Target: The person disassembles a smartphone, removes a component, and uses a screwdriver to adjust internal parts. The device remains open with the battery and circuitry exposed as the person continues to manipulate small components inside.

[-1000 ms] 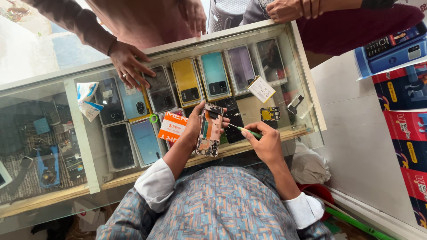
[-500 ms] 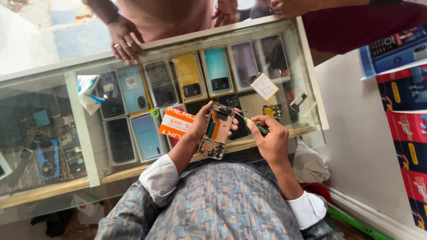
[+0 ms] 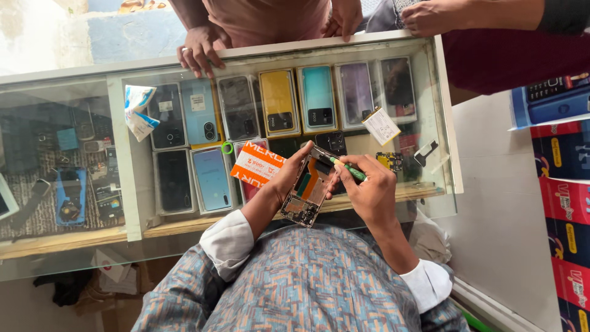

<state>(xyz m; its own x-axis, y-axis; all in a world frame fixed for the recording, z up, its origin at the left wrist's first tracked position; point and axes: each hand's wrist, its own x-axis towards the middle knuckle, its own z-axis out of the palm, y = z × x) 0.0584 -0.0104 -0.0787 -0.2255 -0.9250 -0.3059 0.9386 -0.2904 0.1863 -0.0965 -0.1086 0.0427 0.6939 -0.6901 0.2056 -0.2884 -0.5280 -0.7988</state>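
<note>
My left hand [image 3: 289, 177] grips an opened phone [image 3: 309, 187] with its back off, showing orange and green inner parts, held tilted above the glass counter [image 3: 123, 184]. My right hand [image 3: 369, 190] pinches a thin green-handled screwdriver [image 3: 345, 167], and its tip touches the upper end of the phone. An orange card [image 3: 257, 163] lies on the glass just left of my left hand. A small white battery [image 3: 381, 126] and a little yellow circuit part [image 3: 389, 161] rest on the glass to the right.
Under the glass stand rows of phones in cases, yellow [image 3: 278, 102] and teal [image 3: 317, 98] among them. Two other people lean on the counter's far edge, their hands [image 3: 200, 52] on it. A crumpled packet [image 3: 139, 110] lies at left. Red boxes [image 3: 568, 209] stack at right.
The phone has tilted slightly and the screwdriver tip has shifted along its upper end. The person's hand on the far counter edge has moved back toward the rim.
</note>
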